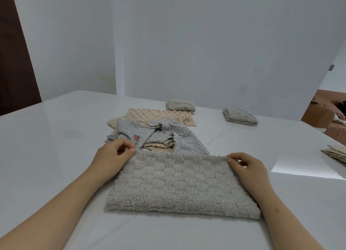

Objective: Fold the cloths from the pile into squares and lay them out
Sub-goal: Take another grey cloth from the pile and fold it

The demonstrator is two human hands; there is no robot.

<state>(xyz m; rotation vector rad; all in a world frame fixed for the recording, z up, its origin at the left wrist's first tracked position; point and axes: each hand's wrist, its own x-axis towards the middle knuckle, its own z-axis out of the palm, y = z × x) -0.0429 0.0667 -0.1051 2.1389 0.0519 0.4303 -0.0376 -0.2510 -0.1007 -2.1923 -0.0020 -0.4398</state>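
Likely a home room; white table, brown sofa, plain walls.

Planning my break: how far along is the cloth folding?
Done: two folded grey fluffy squares lie at the white table's far side; a beige folded stack sits at its right edge. In hand: the left hand and right hand pinch the far corners of a grey fluffy cloth, folded to a rectangle. Left: the pile of beige bumpy and blue dotted cloths.

The grey cloth is thick, fuzzy fleece, kinda sherpa-looking. The dotted cloth looks thin and smooth, the peach cloth bumpy and plush. The table is glossy white, stone-like, faint veins.
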